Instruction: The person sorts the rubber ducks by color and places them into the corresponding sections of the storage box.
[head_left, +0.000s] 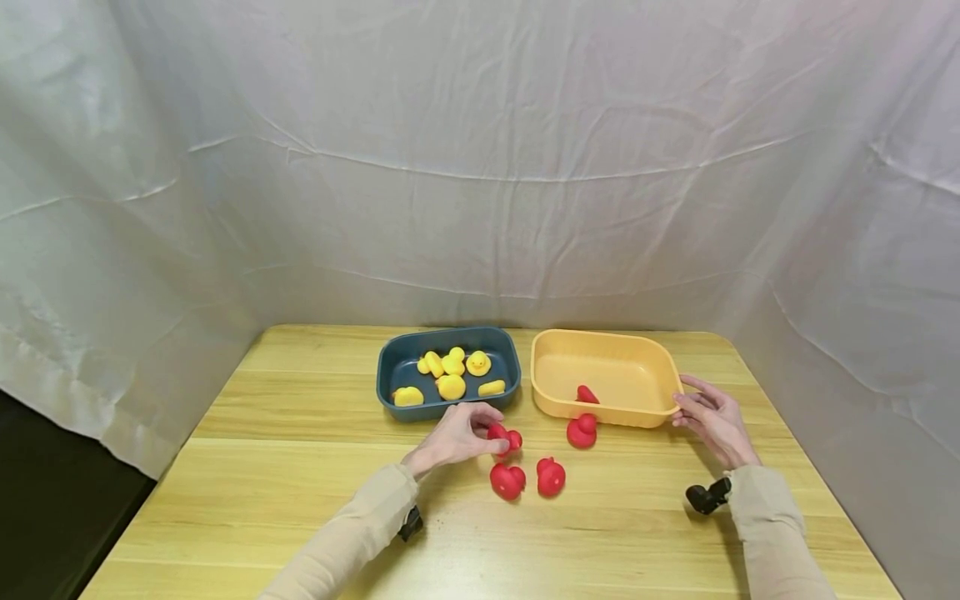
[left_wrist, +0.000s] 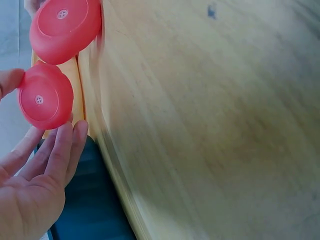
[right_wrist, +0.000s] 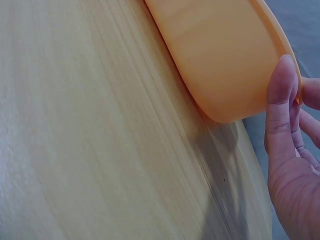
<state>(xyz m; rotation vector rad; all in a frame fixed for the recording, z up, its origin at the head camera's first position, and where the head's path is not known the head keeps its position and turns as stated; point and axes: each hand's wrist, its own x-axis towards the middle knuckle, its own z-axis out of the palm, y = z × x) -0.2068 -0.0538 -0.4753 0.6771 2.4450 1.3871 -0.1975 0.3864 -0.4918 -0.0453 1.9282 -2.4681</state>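
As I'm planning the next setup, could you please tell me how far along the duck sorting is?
Apparently done: six yellow ducks lie in the blue tray, and one red duck in the orange tray. In hand: the left hand pinches another red duck, while the right hand grips the orange tray at one corner. Left, it seems: three red ducks on the table, probably bound for the orange tray.

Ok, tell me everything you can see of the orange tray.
The orange tray is a shallow rounded rectangle, smooth and plastic-looking, with raised walls and a thin rim. It sits open side up on the wooden table, right of the dark blue tray. The person's right hand pinches its near right corner. Inside, by the near wall, is one partly hidden red toy. Another red duck sits just in front; whether it touches is unclear.
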